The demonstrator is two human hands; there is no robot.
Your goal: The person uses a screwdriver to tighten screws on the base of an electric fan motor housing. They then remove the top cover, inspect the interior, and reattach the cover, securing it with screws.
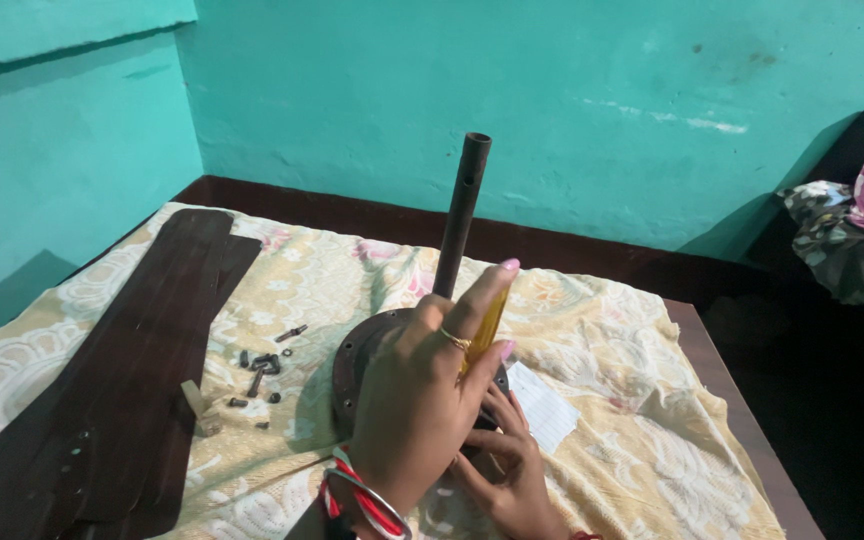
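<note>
My left hand, with a ring and red and white bangles at the wrist, is closed around the yellow handle of a screwdriver held upright over a round dark fan motor. A dark metal rod rises from the motor's middle. My right hand lies lower, fingers on the motor's near edge by the screwdriver's hidden tip; it holds nothing that I can see.
Long dark brown fan blades lie stacked at the left on a cream floral cloth covering a wooden table. Several loose screws sit between blades and motor. A white paper lies right of the motor. Bundled fabric sits at far right.
</note>
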